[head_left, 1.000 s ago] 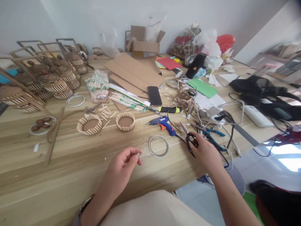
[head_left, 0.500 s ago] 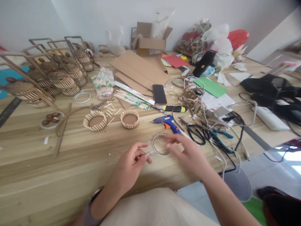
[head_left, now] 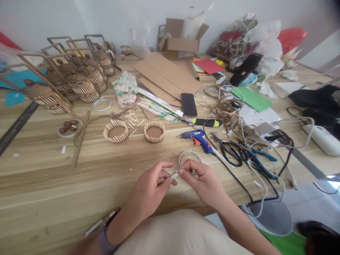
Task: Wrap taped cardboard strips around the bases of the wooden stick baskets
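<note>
Between my hands is a short whitish strip (head_left: 174, 175), perhaps tape. My left hand (head_left: 154, 186) pinches its left end between thumb and fingers. At the strip's other end, the thumb and forefinger of my right hand (head_left: 203, 180) are pressed together. A roll of tape (head_left: 190, 153) lies on the table just behind my right hand, which partly covers it. Beyond my hands stand two round pieces, each a brown base ringed with short upright sticks: one ring (head_left: 154, 132) nearer the middle, another ring (head_left: 116, 131) to its left.
A blue glue gun (head_left: 195, 136), black scissors (head_left: 231, 152) and pliers (head_left: 261, 163) lie to the right, among cables. Farther back are a phone (head_left: 188, 105), a utility knife (head_left: 207, 122) and cardboard (head_left: 167, 76). Several stick-and-wood lanterns (head_left: 82, 86) stand at the back left.
My right hand has come left and down from above the tape roll, and its fingers now meet the strip. My left hand keeps its pinch. The camera view has shifted slightly left.
</note>
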A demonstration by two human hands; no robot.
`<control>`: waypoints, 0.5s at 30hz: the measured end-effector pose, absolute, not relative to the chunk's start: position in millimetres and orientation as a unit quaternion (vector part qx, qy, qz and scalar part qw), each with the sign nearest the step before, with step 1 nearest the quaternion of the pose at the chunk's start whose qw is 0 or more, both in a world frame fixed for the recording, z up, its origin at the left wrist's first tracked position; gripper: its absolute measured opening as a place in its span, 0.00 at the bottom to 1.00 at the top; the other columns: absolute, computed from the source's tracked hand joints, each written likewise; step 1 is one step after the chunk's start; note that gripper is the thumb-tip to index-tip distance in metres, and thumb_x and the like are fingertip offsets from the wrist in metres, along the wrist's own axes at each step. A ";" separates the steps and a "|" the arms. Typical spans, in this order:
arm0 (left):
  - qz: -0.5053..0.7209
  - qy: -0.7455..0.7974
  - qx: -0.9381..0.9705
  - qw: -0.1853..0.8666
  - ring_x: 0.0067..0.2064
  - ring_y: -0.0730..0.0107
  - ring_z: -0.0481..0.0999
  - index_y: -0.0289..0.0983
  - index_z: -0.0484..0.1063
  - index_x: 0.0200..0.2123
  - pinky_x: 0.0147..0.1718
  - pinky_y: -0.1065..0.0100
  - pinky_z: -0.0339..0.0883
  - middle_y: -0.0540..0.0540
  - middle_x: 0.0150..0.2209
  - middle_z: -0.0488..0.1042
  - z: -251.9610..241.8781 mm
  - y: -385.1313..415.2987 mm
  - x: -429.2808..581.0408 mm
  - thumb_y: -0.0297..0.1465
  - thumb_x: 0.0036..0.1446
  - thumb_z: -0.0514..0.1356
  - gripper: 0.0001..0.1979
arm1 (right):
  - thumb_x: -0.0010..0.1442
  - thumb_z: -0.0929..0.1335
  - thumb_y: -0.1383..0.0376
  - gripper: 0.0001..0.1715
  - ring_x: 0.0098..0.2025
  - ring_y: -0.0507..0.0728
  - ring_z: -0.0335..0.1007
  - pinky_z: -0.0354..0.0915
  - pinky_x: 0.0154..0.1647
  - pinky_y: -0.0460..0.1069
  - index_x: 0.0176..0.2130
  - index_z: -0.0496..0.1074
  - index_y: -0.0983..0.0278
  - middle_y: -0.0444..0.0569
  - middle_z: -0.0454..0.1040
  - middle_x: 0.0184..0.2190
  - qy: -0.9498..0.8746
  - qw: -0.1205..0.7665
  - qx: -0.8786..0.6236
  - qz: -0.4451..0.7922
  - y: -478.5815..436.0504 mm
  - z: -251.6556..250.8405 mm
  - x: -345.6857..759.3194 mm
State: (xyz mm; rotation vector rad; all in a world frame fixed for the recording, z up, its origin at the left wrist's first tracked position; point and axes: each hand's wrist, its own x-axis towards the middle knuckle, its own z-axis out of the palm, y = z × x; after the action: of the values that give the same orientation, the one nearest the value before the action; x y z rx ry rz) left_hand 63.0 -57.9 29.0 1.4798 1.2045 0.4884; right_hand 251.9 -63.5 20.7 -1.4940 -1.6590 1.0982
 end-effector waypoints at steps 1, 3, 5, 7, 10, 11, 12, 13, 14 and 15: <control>0.202 0.513 0.625 0.552 0.38 0.61 0.79 0.40 0.67 0.51 0.39 0.64 0.66 0.48 0.37 0.83 29.7 -58.3 62.3 0.33 0.59 0.53 0.16 | 0.61 0.65 0.56 0.17 0.24 0.52 0.60 0.59 0.27 0.48 0.25 0.67 0.61 0.41 0.65 0.20 -0.630 0.324 -0.570 0.416 -63.3 20.8 251.7; 0.193 0.519 0.623 0.553 0.36 0.62 0.78 0.40 0.67 0.50 0.37 0.64 0.65 0.48 0.37 0.83 30.9 -58.9 61.2 0.33 0.59 0.53 0.16 | 0.61 0.66 0.55 0.18 0.24 0.52 0.60 0.58 0.27 0.48 0.24 0.67 0.61 0.41 0.64 0.20 -0.628 0.331 -0.573 0.410 -62.6 20.8 251.8; 0.188 0.524 0.616 0.557 0.37 0.61 0.78 0.40 0.67 0.50 0.37 0.64 0.65 0.48 0.37 0.83 32.0 -59.1 60.3 0.33 0.59 0.53 0.16 | 0.61 0.66 0.53 0.19 0.25 0.52 0.59 0.59 0.27 0.49 0.24 0.66 0.61 0.41 0.64 0.20 -0.626 0.337 -0.575 0.404 -61.6 20.6 253.2; 0.187 0.526 0.611 0.561 0.39 0.61 0.79 0.40 0.68 0.49 0.37 0.64 0.65 0.47 0.37 0.83 32.7 -58.7 59.6 0.33 0.59 0.53 0.16 | 0.61 0.67 0.52 0.20 0.25 0.53 0.60 0.60 0.28 0.49 0.24 0.66 0.61 0.42 0.64 0.20 -0.623 0.339 -0.580 0.400 -60.5 20.4 255.7; 0.176 0.535 0.611 0.556 0.36 0.61 0.78 0.40 0.68 0.49 0.35 0.65 0.64 0.48 0.37 0.83 32.7 -57.8 59.1 0.34 0.58 0.52 0.16 | 0.61 0.66 0.52 0.20 0.26 0.53 0.60 0.60 0.29 0.49 0.23 0.66 0.60 0.42 0.65 0.20 -0.619 0.343 -0.588 0.392 -59.5 20.1 259.5; 0.172 0.538 0.613 0.553 0.35 0.61 0.77 0.40 0.69 0.49 0.35 0.65 0.64 0.48 0.37 0.83 32.2 -57.5 59.0 0.34 0.58 0.52 0.16 | 0.61 0.66 0.52 0.20 0.26 0.53 0.60 0.60 0.28 0.49 0.23 0.66 0.60 0.42 0.65 0.20 -0.619 0.345 -0.588 0.389 -59.4 20.0 260.5; 0.171 0.540 0.613 0.551 0.35 0.62 0.77 0.40 0.69 0.49 0.34 0.65 0.64 0.48 0.37 0.83 31.3 -57.2 58.9 0.34 0.58 0.53 0.16 | 0.61 0.66 0.52 0.20 0.26 0.53 0.60 0.60 0.28 0.49 0.23 0.66 0.60 0.42 0.65 0.20 -0.619 0.348 -0.588 0.387 -59.3 19.8 261.2; 0.171 0.541 0.611 0.551 0.36 0.62 0.77 0.40 0.69 0.48 0.35 0.65 0.64 0.49 0.37 0.83 30.2 -57.0 58.8 0.34 0.58 0.53 0.16 | 0.61 0.66 0.51 0.20 0.26 0.53 0.61 0.60 0.28 0.49 0.23 0.66 0.60 0.42 0.65 0.20 -0.619 0.350 -0.588 0.386 -59.3 19.6 261.7; 0.176 0.542 0.608 0.553 0.36 0.62 0.77 0.40 0.70 0.48 0.35 0.65 0.64 0.49 0.37 0.83 28.8 -56.8 58.7 0.34 0.58 0.53 0.15 | 0.61 0.66 0.51 0.20 0.26 0.53 0.61 0.60 0.29 0.49 0.24 0.66 0.60 0.42 0.65 0.20 -0.620 0.351 -0.588 0.383 -59.2 19.3 262.1; 0.183 0.540 0.605 0.556 0.37 0.62 0.78 0.40 0.71 0.46 0.36 0.65 0.64 0.49 0.36 0.83 27.3 -56.6 58.6 0.35 0.58 0.54 0.14 | 0.61 0.66 0.52 0.20 0.26 0.53 0.62 0.61 0.29 0.49 0.24 0.67 0.60 0.42 0.66 0.20 -0.620 0.353 -0.590 0.379 -59.1 19.0 262.4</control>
State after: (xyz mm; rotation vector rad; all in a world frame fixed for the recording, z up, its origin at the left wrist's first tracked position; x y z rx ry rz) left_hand 58.6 -56.6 27.3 1.4282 1.2739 0.4314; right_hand 262.4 -59.1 19.0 -1.5252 -1.6037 0.9792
